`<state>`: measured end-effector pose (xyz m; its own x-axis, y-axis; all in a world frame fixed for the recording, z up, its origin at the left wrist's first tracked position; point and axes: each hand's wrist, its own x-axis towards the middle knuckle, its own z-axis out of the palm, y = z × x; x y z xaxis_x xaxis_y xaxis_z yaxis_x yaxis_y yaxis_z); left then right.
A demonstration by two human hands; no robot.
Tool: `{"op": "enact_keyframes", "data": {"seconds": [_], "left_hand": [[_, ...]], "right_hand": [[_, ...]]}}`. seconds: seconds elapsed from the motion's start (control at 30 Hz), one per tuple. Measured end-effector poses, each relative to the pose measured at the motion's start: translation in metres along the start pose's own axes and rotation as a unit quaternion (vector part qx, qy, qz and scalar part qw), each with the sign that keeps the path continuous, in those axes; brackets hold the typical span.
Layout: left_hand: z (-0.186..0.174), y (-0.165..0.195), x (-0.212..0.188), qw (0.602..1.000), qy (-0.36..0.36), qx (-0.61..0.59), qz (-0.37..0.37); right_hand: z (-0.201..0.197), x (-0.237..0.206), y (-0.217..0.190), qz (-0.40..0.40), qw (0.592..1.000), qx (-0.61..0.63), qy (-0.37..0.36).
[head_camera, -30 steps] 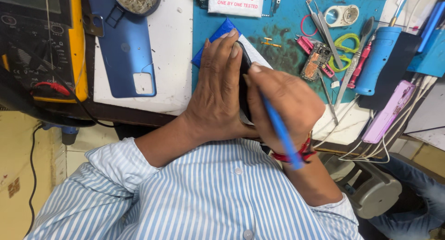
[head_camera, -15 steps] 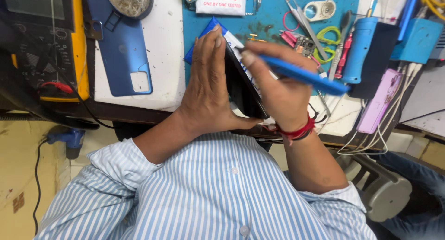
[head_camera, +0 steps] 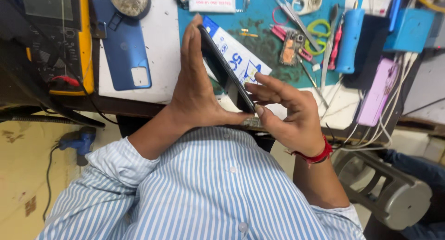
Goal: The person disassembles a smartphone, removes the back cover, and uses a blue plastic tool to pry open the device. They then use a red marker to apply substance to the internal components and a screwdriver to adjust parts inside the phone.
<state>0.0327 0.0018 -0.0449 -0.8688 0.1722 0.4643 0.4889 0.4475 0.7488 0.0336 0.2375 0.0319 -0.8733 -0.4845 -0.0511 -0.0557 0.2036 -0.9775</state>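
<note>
Head view here — I have a dark phone (head_camera: 225, 69) stood on edge between both hands, above the near edge of the desk (head_camera: 139, 89).

— Which hand carries it?

— The left hand (head_camera: 197, 89). I see it flat against the phone's left face, fingers straight and together, thumb hooked under the lower end. The phone runs slanting from those fingertips down toward the chest.

— And the right hand?

— The right hand (head_camera: 285, 112) sits on the other side, fingers loosely spread; its fingertips (head_camera: 252, 88) touch the phone's lower right edge. It grips nothing else that I can see.

— What lies around it?

— A blue back cover (head_camera: 123, 47) lies flat on a white sheet left of the left hand. Behind the phone I see a blue mat (head_camera: 266, 45) with a small circuit board (head_camera: 291, 47), and a yellow meter (head_camera: 55, 40) at far left.
</note>
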Motion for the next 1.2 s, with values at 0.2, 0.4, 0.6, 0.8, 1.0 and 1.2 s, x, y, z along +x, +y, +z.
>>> {"op": "enact_keyframes", "data": {"seconds": [0.2,0.4,0.6,0.8,1.0,1.2], "left_hand": [[0.010,0.005,0.007,0.999,-0.014,-0.005,0.032],[0.012,0.004,0.011,0.998,-0.014,0.009,0.067],[0.013,-0.003,0.009,0.995,-0.024,0.037,0.085],[0.010,-0.006,0.012,0.996,-0.029,-0.028,0.080],[0.021,0.004,-0.002,0.953,0.066,-0.272,-0.118],[0.029,0.018,-0.001,0.840,0.109,-0.474,-0.241]], "right_hand": [[-0.007,-0.014,-0.007,-0.088,0.979,-0.184,0.007],[-0.002,-0.014,-0.004,-0.124,0.952,-0.280,0.004],[0.002,-0.010,0.009,-0.135,0.938,-0.317,0.028],[0.006,-0.012,0.014,-0.131,0.947,-0.283,0.072],[0.019,-0.016,0.016,-0.100,0.956,-0.258,0.100],[0.030,-0.024,0.005,-0.102,0.959,-0.240,0.111]]}}
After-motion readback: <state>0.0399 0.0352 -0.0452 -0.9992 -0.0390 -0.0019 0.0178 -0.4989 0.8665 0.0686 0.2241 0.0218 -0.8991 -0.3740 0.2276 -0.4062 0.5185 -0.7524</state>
